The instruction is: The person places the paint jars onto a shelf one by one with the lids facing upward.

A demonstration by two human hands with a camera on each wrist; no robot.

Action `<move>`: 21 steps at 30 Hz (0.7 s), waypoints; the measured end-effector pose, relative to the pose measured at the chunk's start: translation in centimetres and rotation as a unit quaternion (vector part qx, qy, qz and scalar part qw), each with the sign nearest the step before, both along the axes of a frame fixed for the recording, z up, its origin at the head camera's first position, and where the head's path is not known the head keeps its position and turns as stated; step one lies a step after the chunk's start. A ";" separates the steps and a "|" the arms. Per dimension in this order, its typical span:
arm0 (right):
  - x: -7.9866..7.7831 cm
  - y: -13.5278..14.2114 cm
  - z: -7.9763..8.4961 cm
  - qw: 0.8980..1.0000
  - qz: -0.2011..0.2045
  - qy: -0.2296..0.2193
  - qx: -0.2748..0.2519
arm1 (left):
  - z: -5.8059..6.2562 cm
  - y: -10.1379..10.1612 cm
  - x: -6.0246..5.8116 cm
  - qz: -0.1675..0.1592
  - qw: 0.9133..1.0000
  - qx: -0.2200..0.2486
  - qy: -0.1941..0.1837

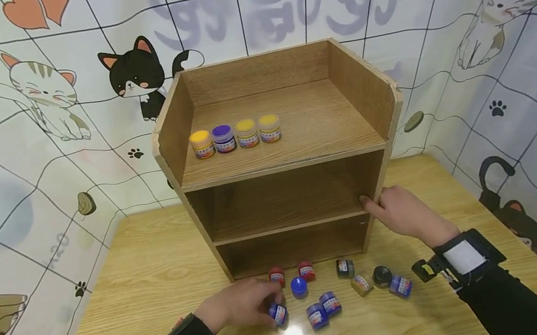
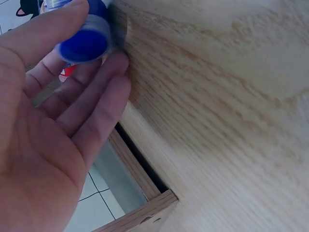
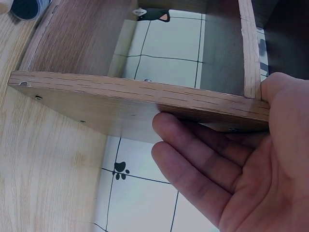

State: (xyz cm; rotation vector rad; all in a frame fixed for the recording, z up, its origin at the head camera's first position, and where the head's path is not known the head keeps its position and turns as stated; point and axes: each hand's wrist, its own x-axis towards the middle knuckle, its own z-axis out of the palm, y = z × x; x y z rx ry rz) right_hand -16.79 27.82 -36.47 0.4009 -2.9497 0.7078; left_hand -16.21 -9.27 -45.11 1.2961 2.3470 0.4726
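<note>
In the head view my left hand [image 1: 246, 304] holds a small blue paint jar [image 1: 279, 314] by its side, low over the table. The left wrist view shows that jar's blue lid [image 2: 84, 46] between thumb and fingers. At the right side of a wooden shelf unit [image 1: 281, 168], my right hand [image 1: 407, 216] grips the side panel [image 3: 140, 93]. Its thumb lies round the front edge, and the fingers rest along the outer face. Beside my left hand are a red jar [image 1: 276, 277] and an upright blue-lidded jar [image 1: 299, 287].
Four-walled tiles aside, the table [image 1: 148, 262] holds another red jar [image 1: 306, 270], two blue jars [image 1: 317, 316], a black jar [image 1: 345, 268], a yellowish jar [image 1: 362, 284], a black-lidded jar [image 1: 382, 276] and a purple-blue jar [image 1: 400, 286]. Several jars [image 1: 246, 134] line the top shelf's left.
</note>
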 end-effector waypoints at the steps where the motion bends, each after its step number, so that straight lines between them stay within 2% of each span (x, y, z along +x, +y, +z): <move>1: 0.0 0.0 0.0 1.000 0.001 0.002 0.000 | 0.0 0.0 0.0 -0.001 1.000 0.006 -0.005; 7: -0.1 0.0 -0.1 1.000 0.004 0.006 -0.003 | -0.1 -0.3 0.0 -0.009 0.999 0.034 -0.018; 16: 0.0 0.0 0.0 1.000 -0.004 0.001 -0.001 | 0.1 -0.3 -0.4 -0.024 0.998 0.045 -0.045; 21: 0.0 0.0 0.0 1.000 -0.004 -0.001 -0.003 | 0.2 -0.4 -0.5 -0.019 0.997 0.046 -0.064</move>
